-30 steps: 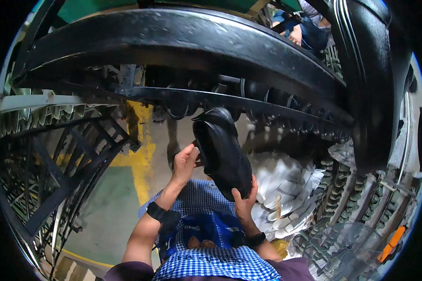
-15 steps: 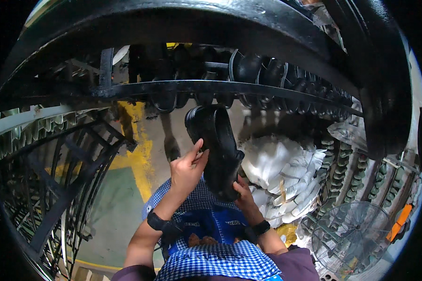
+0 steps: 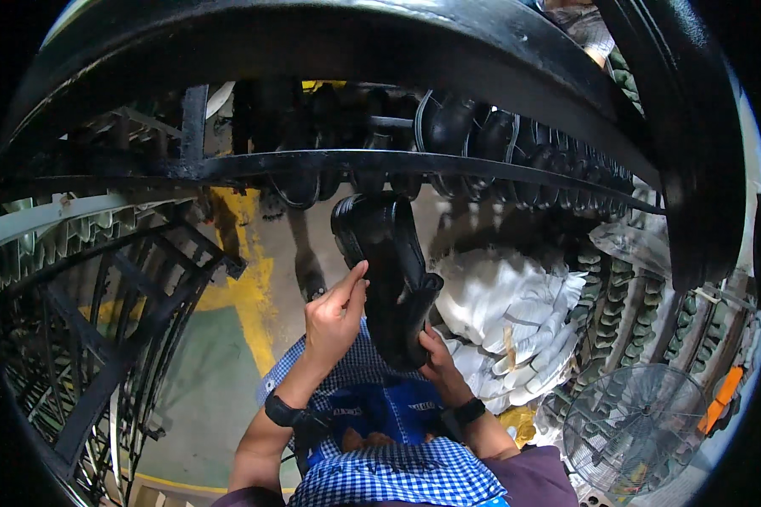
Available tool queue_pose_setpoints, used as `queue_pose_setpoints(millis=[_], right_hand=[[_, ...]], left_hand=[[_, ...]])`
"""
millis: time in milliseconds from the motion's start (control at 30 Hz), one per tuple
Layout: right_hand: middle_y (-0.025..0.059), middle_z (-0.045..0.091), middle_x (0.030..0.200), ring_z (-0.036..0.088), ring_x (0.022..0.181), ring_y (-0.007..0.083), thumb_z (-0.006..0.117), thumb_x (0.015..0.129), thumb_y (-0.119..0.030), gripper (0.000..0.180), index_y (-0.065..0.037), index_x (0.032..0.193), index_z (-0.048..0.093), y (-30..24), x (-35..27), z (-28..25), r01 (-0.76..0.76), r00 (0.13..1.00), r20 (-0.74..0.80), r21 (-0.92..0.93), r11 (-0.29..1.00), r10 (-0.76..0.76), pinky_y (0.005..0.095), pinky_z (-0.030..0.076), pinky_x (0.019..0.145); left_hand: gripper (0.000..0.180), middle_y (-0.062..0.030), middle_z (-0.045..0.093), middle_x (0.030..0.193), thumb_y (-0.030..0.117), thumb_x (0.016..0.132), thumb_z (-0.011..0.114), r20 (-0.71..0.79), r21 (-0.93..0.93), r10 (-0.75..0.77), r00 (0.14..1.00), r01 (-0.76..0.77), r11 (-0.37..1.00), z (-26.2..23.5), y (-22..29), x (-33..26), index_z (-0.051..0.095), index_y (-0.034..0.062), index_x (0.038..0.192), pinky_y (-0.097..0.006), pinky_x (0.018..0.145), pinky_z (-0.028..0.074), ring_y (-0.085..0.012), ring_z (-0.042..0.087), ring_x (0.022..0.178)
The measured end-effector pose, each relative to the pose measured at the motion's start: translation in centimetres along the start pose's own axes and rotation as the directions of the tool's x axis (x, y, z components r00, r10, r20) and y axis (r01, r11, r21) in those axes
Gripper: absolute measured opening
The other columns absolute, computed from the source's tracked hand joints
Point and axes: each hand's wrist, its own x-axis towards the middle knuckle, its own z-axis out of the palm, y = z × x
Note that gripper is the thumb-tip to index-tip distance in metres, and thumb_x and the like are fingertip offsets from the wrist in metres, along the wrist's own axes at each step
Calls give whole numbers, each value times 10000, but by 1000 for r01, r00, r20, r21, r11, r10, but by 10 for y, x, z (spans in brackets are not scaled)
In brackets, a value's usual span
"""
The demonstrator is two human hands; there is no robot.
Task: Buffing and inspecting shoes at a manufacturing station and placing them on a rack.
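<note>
A black shoe (image 3: 387,279) stands tilted in front of my body, its opening turned toward the right. My right hand (image 3: 436,351) is closed around its lower right end, with the thumb on the side. Close against the left side of the shoe is my left hand (image 3: 336,314), its thumb and fingertips pressed together. Whatever that pinch may hold is too small or hidden to make out. Whether those fingertips touch the shoe I cannot tell.
Beyond the shoe, a black metal rack (image 3: 448,160) carries rows of black shoes (image 3: 448,127). At right lie a pile of white shoe-shaped pieces (image 3: 516,313) and a wire fan guard (image 3: 634,431). A black metal frame (image 3: 118,338) stands at left.
My left hand has shifted slightly down along the shoe, its fingers drawn closer together. The shoe has tipped a little in my right hand.
</note>
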Motion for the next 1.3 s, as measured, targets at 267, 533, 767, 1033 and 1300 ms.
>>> queue_pose_setpoints(millis=[267, 533, 767, 1033, 1300], right_hand=[[109, 437, 1247, 460, 1112, 194, 449, 879, -140, 470, -7, 1299, 285, -4, 13, 4, 5, 999, 33, -58, 998, -3, 316, 362, 951], [61, 481, 1173, 502, 1032, 138, 460, 880, -140, 422, -13, 1264, 340, -37, 69, 57, 339, 923, 68, -609, 717, -379, 240, 405, 873], [38, 532, 1060, 539, 898, 147, 564, 822, -156, 477, -36, 1244, 377, -69, 194, 87, 467, 878, -66, -98, 879, -474, 255, 440, 795], [182, 563, 1001, 548, 875, 251, 641, 747, -234, 433, 28, 1065, 509, -133, 251, 19, 186, 397, -57, -972, 141, -916, 330, 426, 749], [165, 568, 1029, 548, 914, 322, 651, 747, -343, 496, 7, 1073, 520, -170, 253, 64, 354, 188, -389, -829, 432, -902, 386, 448, 798]], left_hand=[[230, -159, 618, 972, 52, 844, 507, -21, -104, -99, 995, 96, 990, -4, -9, -3, 562, -30, 1051, -256, 697, 500, -201, 631, 843], [233, -124, 627, 967, 140, 880, 465, -29, -127, -295, 955, 289, 949, -11, -51, -18, 576, 15, 1041, -271, 733, 483, -210, 619, 883], [270, -132, 634, 836, 257, 855, 474, 15, 120, -442, 897, 438, 891, -13, -94, -39, 606, 76, 1005, -303, 666, 476, -227, 630, 785], [265, -107, 646, 817, 252, 857, 467, 31, 90, -469, 883, 465, 881, -5, -98, -44, 613, 71, 985, -290, 661, 481, -204, 639, 763], [272, -118, 648, 756, 249, 848, 476, 18, 111, -525, 851, 520, 847, -6, -119, -49, 620, 41, 947, -281, 617, 480, -197, 641, 700]])
